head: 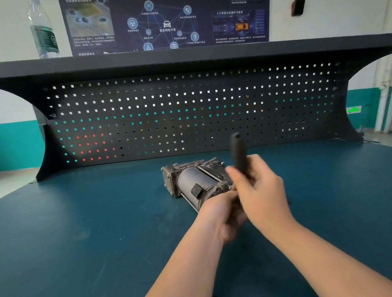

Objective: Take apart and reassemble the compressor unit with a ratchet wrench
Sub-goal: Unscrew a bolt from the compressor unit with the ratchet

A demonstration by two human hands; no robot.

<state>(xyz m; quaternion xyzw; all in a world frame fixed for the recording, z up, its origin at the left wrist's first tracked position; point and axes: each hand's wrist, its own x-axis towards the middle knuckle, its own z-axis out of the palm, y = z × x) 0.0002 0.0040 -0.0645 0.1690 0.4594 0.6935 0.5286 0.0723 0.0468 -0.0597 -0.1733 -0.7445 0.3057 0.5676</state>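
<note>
The compressor unit (193,181), a grey metal cylinder with a bolted end block, lies on its side on the blue bench top (92,220). My right hand (262,190) grips the ratchet wrench (238,153) by its black handle, which points up and away from me. The wrench's head is hidden behind my hands. My left hand (222,214) is curled at the near end of the compressor, right under my right hand. What its fingers hold is hidden. Motion blurs both hands.
A black pegboard (189,117) rises at the back of the bench under a dark shelf (186,56). A plastic water bottle (42,31) stands on the shelf at the left. A dark poster (167,19) hangs on the wall behind.
</note>
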